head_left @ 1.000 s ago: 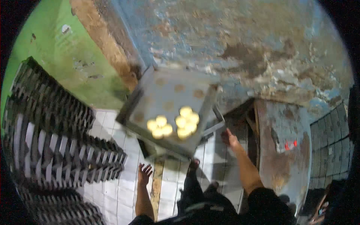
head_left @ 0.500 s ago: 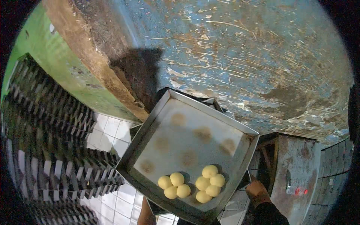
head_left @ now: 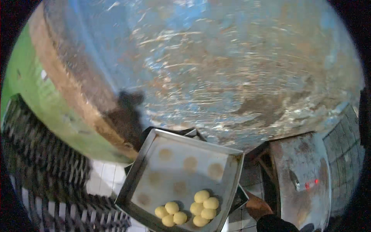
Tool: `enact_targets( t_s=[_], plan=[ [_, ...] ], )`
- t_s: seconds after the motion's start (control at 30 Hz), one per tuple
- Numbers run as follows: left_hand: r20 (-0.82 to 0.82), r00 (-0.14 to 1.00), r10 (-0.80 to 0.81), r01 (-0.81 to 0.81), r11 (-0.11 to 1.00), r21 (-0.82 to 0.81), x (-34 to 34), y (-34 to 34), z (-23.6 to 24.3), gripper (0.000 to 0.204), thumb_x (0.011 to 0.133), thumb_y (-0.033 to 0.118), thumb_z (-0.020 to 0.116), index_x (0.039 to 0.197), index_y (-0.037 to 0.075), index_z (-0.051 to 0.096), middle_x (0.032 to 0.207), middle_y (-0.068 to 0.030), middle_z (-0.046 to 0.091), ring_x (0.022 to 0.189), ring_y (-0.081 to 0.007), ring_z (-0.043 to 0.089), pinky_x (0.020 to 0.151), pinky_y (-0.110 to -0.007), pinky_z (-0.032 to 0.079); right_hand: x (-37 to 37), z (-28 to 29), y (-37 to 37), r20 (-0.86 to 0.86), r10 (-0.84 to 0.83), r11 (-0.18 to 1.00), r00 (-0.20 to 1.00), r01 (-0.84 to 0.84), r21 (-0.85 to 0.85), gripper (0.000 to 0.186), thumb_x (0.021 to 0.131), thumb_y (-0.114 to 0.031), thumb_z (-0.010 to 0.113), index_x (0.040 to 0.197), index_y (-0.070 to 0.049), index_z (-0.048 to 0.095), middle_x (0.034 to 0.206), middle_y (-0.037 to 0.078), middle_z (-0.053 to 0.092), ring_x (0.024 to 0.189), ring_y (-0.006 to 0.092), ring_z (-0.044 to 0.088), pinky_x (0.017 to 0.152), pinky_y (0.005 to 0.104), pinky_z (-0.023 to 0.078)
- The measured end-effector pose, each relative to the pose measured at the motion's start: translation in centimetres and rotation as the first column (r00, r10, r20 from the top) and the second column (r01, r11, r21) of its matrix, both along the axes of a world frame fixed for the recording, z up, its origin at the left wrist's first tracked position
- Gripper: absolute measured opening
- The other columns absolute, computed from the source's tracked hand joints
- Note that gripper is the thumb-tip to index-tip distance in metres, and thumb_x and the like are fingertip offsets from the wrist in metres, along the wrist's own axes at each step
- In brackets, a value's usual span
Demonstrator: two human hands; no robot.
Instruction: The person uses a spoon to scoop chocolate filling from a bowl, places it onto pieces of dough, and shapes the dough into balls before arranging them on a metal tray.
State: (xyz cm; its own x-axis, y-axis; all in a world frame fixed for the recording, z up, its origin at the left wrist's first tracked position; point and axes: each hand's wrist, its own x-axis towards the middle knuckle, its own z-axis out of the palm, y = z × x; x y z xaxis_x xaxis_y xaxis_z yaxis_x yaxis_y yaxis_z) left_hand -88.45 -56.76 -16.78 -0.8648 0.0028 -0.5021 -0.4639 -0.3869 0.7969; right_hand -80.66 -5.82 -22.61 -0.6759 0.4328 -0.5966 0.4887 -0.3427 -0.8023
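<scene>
In the head view, the tray (head_left: pixel 172 174) sits low, near the middle, turned at a slant, its lower edge cut off by the frame. Toward its near side lie two clusters of pale yellow balls, four on the left (head_left: pixel 170 214) and five on the right (head_left: pixel 205 208); brown round spots mark the bare metal beyond them. Dark metal edges (head_left: pixel 241 195) jut out beneath it. The right hand (head_left: pixel 258 207) is at the edge jutting out on the right, its fingers hidden, so I cannot tell whether it grips. The left hand is out of sight, its grip unknown. Ahead rises a scuffed blue-brown wall (head_left: pixel 232 77); dark stacks (head_left: pixel 46 147) stand left, a worn bench (head_left: pixel 286 166) right.
</scene>
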Motion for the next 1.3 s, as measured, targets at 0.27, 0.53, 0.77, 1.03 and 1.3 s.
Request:
enact_targets(
  t_s=[0.27, 0.53, 0.77, 1.03, 1.3],
  plan=[
    [-0.047, 0.925, -0.376, 0.376, 0.927, -0.019, 3.3, 12.0, 2.7, 0.06, 0.109, 0.05, 0.048, 0.15, 0.007, 0.054, 0.142, -0.0151, 0.063, 0.126, -0.0273, 0.061, 0.107, -0.041, 0.048, 10.0, 3.6, 2.3, -0.17, -0.127, 0.985, 0.977, 0.144, 0.096, 0.073, 0.089, -0.053, 0.069, 0.135, 0.003, 0.061, 0.126, 0.019, 0.07, 0.119, 0.0269, 0.064, 0.103, 0.0421, 0.049],
    [-0.124, 0.557, -0.821, 0.821, 0.567, -0.063, 20.4, 26.5, 7.5, 0.059, 0.109, 0.05, 0.048, 0.15, 0.007, 0.054, 0.141, -0.0146, 0.064, 0.124, -0.0265, 0.062, 0.106, -0.041, 0.049, 38.5, 13.0, 7.1, -0.374, -0.45, 0.772, 0.811, 0.564, 0.294, 0.07, 0.087, -0.05, 0.071, 0.131, 0.005, 0.065, 0.123, 0.019, 0.072, 0.117, 0.0266, 0.064, 0.102, 0.0412, 0.049],
    [-0.104, 0.093, -0.99, 0.988, 0.105, -0.114, 43.4, 35.6, 11.6, 0.059, 0.109, 0.049, 0.048, 0.149, 0.007, 0.055, 0.14, -0.0142, 0.064, 0.122, -0.0258, 0.063, 0.105, -0.041, 0.05, 74.1, 16.3, 7.3, -0.458, -0.715, 0.374, 0.528, 0.843, 0.387, 0.055, 0.088, -0.04, 0.072, 0.117, 0.007, 0.069, 0.105, 0.017, 0.075, 0.1, 0.0219, 0.068, 0.089, 0.0399, 0.053],
    [-0.044, -0.237, -0.97, 0.962, -0.229, -0.151, 64.3, 37.6, 14.6, 0.058, 0.11, 0.048, 0.047, 0.149, 0.006, 0.055, 0.138, -0.0137, 0.065, 0.12, -0.0251, 0.064, 0.104, -0.04, 0.05, 108.9, 20.8, -7.2, -0.423, -0.906, -0.022, 0.004, 0.998, 0.057, 0.038, 0.096, -0.031, 0.07, 0.11, 0.004, 0.072, 0.093, 0.004, 0.073, 0.083, 0.013, 0.063, 0.076, 0.0339, 0.053],
    [0.024, -0.395, -0.918, 0.916, -0.396, -0.059, 81.1, 40.8, 9.8, 0.057, 0.11, 0.047, 0.047, 0.148, 0.006, 0.056, 0.137, -0.0133, 0.066, 0.118, -0.0243, 0.065, 0.103, -0.04, 0.051, 130.1, 24.2, -24.4, -0.322, -0.881, -0.375, -0.345, 0.927, 0.032, 0.036, 0.098, -0.03, 0.068, 0.111, 0.003, 0.072, 0.096, 0.004, 0.073, 0.086, 0.0134, 0.064, 0.079, 0.0333, 0.053]
  ],
)
